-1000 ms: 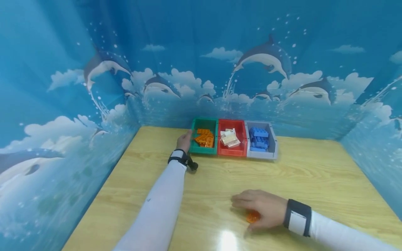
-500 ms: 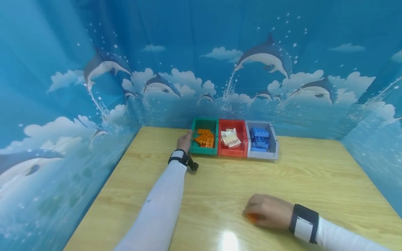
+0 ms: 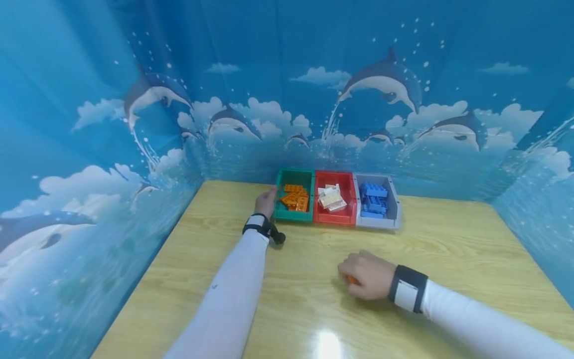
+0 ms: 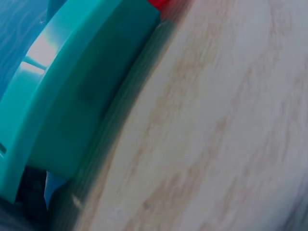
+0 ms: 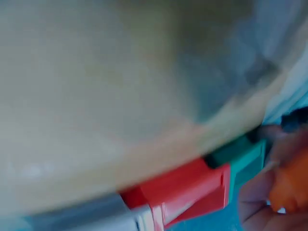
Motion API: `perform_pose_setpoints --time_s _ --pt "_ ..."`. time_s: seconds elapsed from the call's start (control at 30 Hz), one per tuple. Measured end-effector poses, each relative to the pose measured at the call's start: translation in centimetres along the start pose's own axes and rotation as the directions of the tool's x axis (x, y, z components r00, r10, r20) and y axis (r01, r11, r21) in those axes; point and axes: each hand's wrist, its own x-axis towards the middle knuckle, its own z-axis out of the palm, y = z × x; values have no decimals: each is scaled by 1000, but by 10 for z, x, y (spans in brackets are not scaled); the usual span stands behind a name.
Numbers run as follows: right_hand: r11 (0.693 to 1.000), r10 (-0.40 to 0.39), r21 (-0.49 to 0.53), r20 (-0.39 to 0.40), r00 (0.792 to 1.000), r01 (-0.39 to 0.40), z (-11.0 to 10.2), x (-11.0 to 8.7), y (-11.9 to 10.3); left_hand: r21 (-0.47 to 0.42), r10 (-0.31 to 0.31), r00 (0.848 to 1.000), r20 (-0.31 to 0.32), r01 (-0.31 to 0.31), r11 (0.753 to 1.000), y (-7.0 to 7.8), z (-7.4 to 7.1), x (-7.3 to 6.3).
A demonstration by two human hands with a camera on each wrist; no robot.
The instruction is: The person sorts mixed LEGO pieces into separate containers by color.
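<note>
My right hand (image 3: 368, 275) grips an orange toy building brick (image 5: 290, 185) over the middle of the table, its fingers curled and covering most of the brick. In the head view only a sliver of orange shows between thumb and fingers. My left hand (image 3: 266, 202) is at the left wall of the green bin (image 3: 292, 215), fingers along its side and rim. Inside that bin lie several orange bricks (image 3: 296, 198). The left wrist view shows the bin's green wall (image 4: 82, 101) close up, with the fingers mostly hidden.
Against the green bin stands a red bin (image 3: 334, 218) with several white bricks (image 3: 332, 198). To its right, a grey bin (image 3: 394, 219) holds several blue bricks (image 3: 373, 199). A dolphin-print curtain (image 3: 287, 89) surrounds the wooden table (image 3: 202, 259).
My right hand has closed its fingers around the orange brick and carried it from the table toward the bins. The left hand stays at the green bin.
</note>
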Motion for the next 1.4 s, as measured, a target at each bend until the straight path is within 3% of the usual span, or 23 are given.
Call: perform_pose_setpoints --time_s 0.17,0.43,0.53,0.7,0.83,1.1,1.27,1.4 --pt "997 -30 -77 -107 994 22 -20 47 18 2 -38 999 10 38 999 1 -2 -1" --pt "980 -99 -196 -274 956 46 -36 126 37 -3 -13 1000 6 13 1000 2 -2 2" --pt "978 -83 -207 -278 957 25 -32 152 42 10 -17 1000 4 16 1000 1 -1 4" --pt "965 2 -256 -210 978 -57 -21 184 46 26 -24 999 -29 25 999 2 1 5" --pt "941 62 -320 -164 984 -113 -12 201 46 35 -37 999 -39 39 999 3 1 5" --pt "918 102 -365 -162 981 -156 0 213 49 39 -31 999 -31 33 999 3 0 0" --pt "918 71 -371 -197 978 -141 5 212 57 42 -30 999 -31 31 999 4 1 -4" --pt "893 70 -422 -208 976 -154 8 209 64 51 -22 999 -37 24 998 4 1 -3"
